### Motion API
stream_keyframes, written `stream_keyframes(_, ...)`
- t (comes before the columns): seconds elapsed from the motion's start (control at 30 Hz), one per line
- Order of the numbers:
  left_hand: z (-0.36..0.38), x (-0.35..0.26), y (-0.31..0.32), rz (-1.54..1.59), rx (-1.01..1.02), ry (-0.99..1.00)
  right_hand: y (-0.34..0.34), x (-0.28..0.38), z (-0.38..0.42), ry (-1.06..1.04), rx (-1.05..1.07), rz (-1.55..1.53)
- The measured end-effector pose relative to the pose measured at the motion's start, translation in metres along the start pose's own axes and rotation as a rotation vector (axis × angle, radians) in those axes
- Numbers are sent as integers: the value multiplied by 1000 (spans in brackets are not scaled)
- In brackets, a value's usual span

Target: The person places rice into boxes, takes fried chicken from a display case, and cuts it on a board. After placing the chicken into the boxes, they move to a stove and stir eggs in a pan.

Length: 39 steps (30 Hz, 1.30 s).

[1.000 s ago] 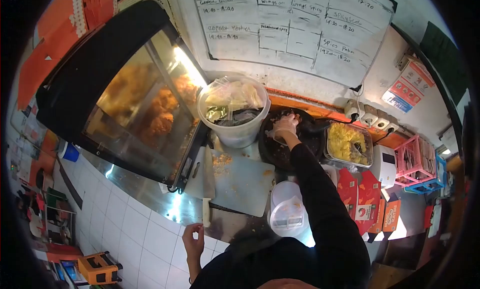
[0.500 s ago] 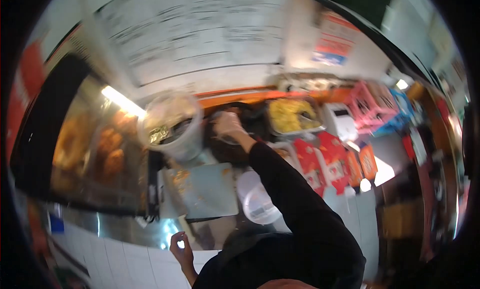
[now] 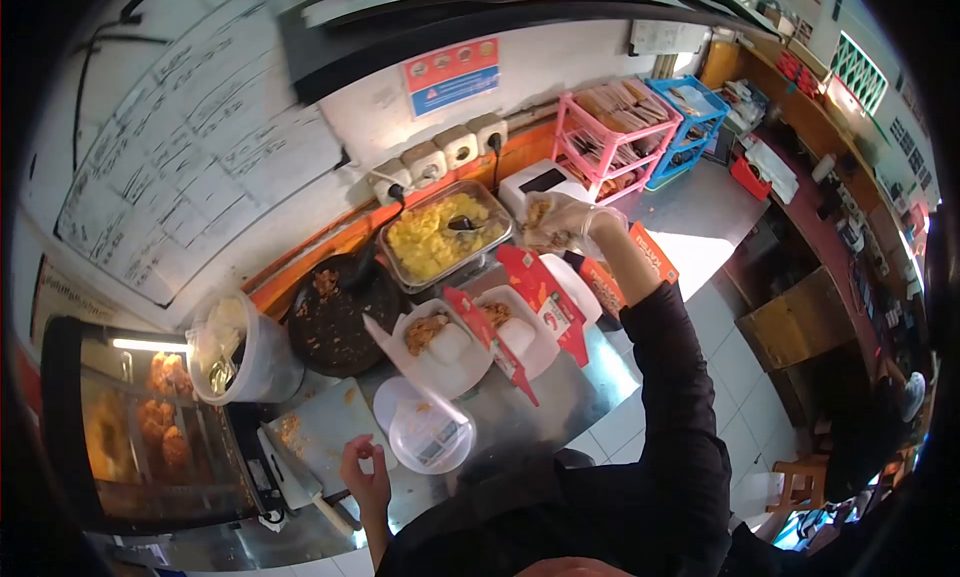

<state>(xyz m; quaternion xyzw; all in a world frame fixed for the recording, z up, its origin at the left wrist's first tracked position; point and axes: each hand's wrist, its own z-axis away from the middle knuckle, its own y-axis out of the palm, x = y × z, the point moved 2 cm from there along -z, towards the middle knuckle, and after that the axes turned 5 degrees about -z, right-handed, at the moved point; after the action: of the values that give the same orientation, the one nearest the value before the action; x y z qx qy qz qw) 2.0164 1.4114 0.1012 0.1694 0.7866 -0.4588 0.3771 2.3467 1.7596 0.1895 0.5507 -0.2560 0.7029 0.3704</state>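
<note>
My right hand (image 3: 578, 224), in a clear plastic glove, is closed around brown crumbled fried chicken (image 3: 541, 215) in front of the white scale (image 3: 545, 180). Its fingertips are partly hidden. My left hand (image 3: 367, 474) hovers over the near edge of the cutting board (image 3: 325, 427), thumb and fingers curled together with nothing visible in them. Two open red-and-white boxes hold white rice (image 3: 450, 345) and brown chicken pieces (image 3: 425, 331). A dark stone mortar (image 3: 345, 327) with brown food scraps stands behind the board. A clear round tub (image 3: 430, 432) sits near the counter's front.
A metal tray (image 3: 393, 275) of yellow food stands against the wall, with a black spoon in it. A knife (image 3: 320, 499) lies by the board. At left are a plastic bucket (image 3: 283, 362) and a lit display case (image 3: 75, 427). Pink (image 3: 655, 142) and blue racks stand right.
My right hand has moved from the mortar rightward to the area by the scale. The view has turned to the right. My left hand stays low with curled fingers.
</note>
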Motion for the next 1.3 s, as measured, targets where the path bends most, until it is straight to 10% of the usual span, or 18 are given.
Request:
stream_keyframes(0.07, -11, -5, 24, 100, 68, -66, -46, -52, -10, 1, -53, -22)
stream_keyframes(0.13, -26, -15, 51, 256, 117, -199, -64, -94, -24, -162, -25, 689)
stream_keyframes(0.23, -52, -52, 85, 389, 251, -191, -69, -161, -69, 222, -29, 835)
stream_keyframes(0.3, -61, -42, 101, 141, 298, -103, -49, -156, -51, -100, -193, 1165)
stream_keyframes(0.4, -65, -35, 111, -109, 290, -1, -44, -138, -58, 66, -167, 1221)
stream_keyframes(0.5, -63, -17, 116, -14, 319, -97, 22, -46, -32, -344, -190, 1628)
stream_keyframes(0.57, -58, -10, 117, 93, 360, -146, 66, -52, -57, -854, -559, 1629)
stream_keyframes(0.7, -54, -19, 118, -10, 338, -83, 184, -73, -154, -705, 479, 1517)
stream_keyframes(0.97, -52, -17, 113, 7, 303, -113, 204, -101, -175, -176, 459, 1396)
stream_keyframes(1.2, -47, -3, 110, 39, 238, -20, 200, -179, -253, -308, 814, 1639)
stream_keyframes(1.3, -48, -1, 104, 58, 257, -16, 188, -156, -226, -418, 929, 1290)
